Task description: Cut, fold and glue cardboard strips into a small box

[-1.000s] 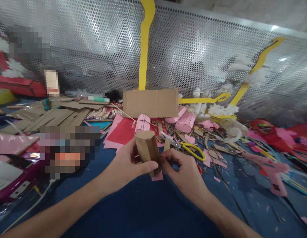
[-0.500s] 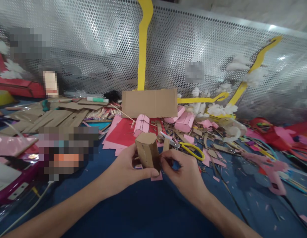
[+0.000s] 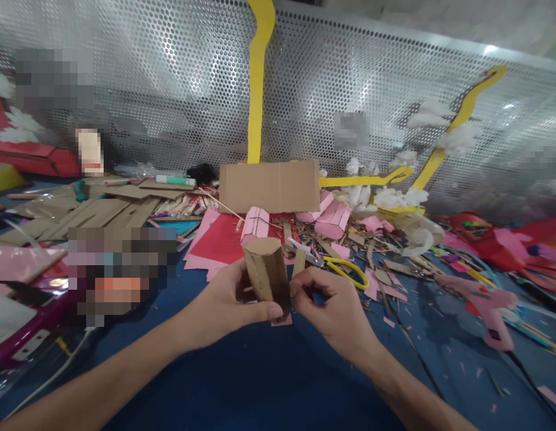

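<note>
A faceted brown cardboard tube [image 3: 266,272] stands tilted above the blue table [image 3: 260,383]. My left hand [image 3: 224,302] wraps round its lower part, thumb across the front. My right hand [image 3: 332,305] is closed in a pinch against the tube's lower right edge; what its fingertips hold is too small to name. A scrap of pink paper [image 3: 282,321] shows just under the tube.
Yellow-handled scissors [image 3: 343,268] lie just beyond my right hand. A cardboard sheet [image 3: 269,185] stands at the back against the perforated metal wall [image 3: 170,90]. Pink folded boxes [image 3: 334,218], red paper [image 3: 219,242], cardboard strips and a pink glue gun [image 3: 489,311] litter the table.
Both hands and the tube have stayed almost in place; my right fingers have shifted slightly against the tube's lower edge.
</note>
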`<state>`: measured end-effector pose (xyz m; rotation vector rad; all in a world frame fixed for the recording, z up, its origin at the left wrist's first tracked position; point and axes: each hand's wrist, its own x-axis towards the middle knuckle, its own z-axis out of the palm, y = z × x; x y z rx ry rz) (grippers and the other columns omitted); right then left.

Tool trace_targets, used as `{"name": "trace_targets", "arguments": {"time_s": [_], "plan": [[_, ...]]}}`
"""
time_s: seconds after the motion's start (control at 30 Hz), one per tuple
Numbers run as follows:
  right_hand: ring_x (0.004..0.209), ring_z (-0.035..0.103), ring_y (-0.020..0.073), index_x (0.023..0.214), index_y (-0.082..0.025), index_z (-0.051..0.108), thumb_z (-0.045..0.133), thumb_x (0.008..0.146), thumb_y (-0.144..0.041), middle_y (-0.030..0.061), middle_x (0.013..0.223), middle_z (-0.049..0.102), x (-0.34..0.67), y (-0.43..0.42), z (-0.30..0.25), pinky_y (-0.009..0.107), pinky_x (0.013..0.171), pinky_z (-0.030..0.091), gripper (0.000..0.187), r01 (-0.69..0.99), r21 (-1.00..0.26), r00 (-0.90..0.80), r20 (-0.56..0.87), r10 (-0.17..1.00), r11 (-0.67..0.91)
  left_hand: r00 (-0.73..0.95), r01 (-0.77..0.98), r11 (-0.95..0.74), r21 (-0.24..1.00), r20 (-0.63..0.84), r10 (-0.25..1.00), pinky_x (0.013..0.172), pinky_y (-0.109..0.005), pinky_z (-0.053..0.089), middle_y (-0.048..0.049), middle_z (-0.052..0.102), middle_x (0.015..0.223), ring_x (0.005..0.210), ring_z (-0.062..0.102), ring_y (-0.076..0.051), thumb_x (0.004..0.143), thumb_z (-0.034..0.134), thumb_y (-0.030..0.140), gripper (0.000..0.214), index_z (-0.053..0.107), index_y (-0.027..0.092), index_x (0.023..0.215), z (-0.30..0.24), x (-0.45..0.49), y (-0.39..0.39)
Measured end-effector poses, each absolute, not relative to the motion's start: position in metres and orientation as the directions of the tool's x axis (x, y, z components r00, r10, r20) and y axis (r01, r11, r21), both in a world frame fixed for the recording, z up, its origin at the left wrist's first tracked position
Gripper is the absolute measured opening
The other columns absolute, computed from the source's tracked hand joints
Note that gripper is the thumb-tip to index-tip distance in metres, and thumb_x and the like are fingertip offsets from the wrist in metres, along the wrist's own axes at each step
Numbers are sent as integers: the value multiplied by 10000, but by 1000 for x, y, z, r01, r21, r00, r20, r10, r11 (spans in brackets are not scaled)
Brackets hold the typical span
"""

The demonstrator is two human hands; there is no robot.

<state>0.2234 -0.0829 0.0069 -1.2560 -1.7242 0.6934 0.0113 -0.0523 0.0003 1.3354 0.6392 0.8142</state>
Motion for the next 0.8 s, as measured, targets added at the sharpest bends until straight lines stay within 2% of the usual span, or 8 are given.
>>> {"name": "trace_targets", "arguments": {"time_s": [0.13, 0.3, 0.47, 0.63, 0.8], "plan": [[612, 546, 131, 733, -176, 664, 619, 801, -195, -18, 661, 622, 223, -81, 8, 242, 583, 438, 83, 323, -907, -94, 255, 962, 272, 607, -242, 24, 970, 132, 783, 957, -409, 567, -116, 714, 1283, 1113, 713, -272, 801, 864, 288, 653, 533, 211, 1358, -5, 9, -48], [574, 527, 112, 713, -176, 669, 661, 818, -234, -24, 637, 615, 222, -79, 7, 228, 546, 411, 120, 190, -950, -101, 233, 967, 248, 616, -295, 9, 955, 183, 766, 929, -359, 568, -88, 715, 1233, 1073, 702, -227, 835, 834, 268, 522, 591, 215, 1294, -3, 9, -44], [518, 467, 89, 694, -176, 667, 704, 823, -242, -45, 578, 569, 221, -77, 3, 223, 521, 371, 150, 48, -976, -85, 208, 975, 212, 603, -349, 59, 935, 175, 778, 906, -335, 566, -61, 733, 1158, 1036, 697, -206, 824, 837, 253, 488, 619, 217, 1259, -3, 10, -45], [522, 470, 85, 712, -178, 681, 735, 808, -250, -35, 623, 596, 219, -76, -4, 223, 518, 358, 131, -97, -979, -36, 183, 982, 179, 579, -350, 55, 935, 169, 797, 917, -358, 563, -66, 740, 1157, 1041, 702, -224, 787, 867, 251, 515, 620, 214, 1238, -9, 11, -45], [553, 469, 96, 743, -184, 678, 744, 821, -246, -37, 621, 577, 220, -77, 1, 233, 561, 365, 120, -190, -965, 3, 183, 983, 180, 471, -380, 37, 924, 159, 868, 872, -353, 577, -67, 753, 1074, 986, 711, -221, 768, 886, 263, 426, 642, 192, 1110, -7, 11, -43]]}}
